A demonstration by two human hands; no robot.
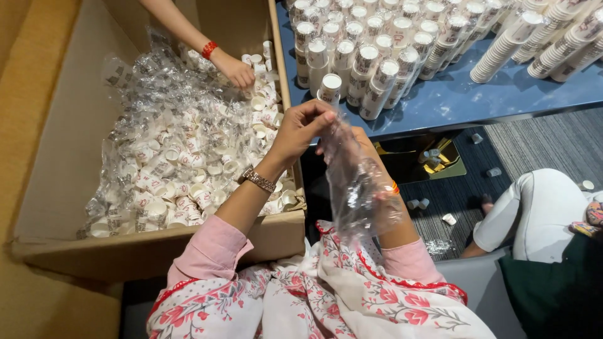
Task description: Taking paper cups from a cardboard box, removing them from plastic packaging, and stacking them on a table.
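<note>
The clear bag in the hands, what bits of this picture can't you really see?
- Head view: the right hand sits behind the crinkly clear plastic bag, so its fingers blur.
- Whether the bag holds anything: glare hides it.
- The cardboard box bottom: small paper cups and wrappers cover it.
- The other person's arm is cut off by the top edge.
- The left hand pinches the bag's top.

Box left, table right, hands between.
The large cardboard box (69, 157) holds small bagged paper cups (182, 163); stacked paper cups (377, 56) lie on the blue table (458, 100).
</note>
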